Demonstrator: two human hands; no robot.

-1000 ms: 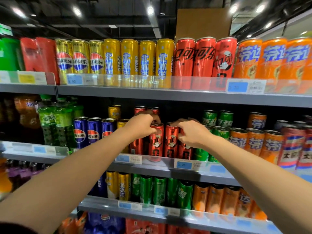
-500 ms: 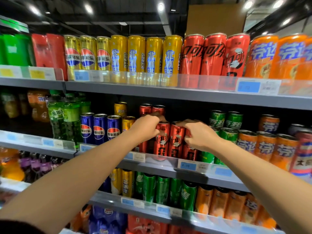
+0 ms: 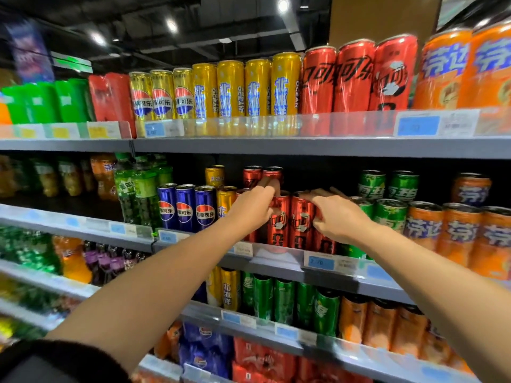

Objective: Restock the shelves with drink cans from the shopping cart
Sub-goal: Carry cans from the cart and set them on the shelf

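Both hands reaching into middle shelf [image 3: 276,262]. Left hand [image 3: 253,207] curling fingers over top of front red can [image 3: 278,221], gripping it. Right hand [image 3: 338,218] gripping neighbouring red cans [image 3: 301,221], fingers lying across tops, thumb pressing front. Cans standing upright at shelf front, between yellow can [image 3: 225,200] and green cans [image 3: 390,214].

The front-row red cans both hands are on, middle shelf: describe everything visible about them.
The red cans are slim, glossy, metallic-looking, with black-and-white lettering and silver rims. They stand upright, side by side, at the middle shelf's front edge, between yellow and green cans. The left hand curls over the left one's top; the right hand grips the right-hand ones.
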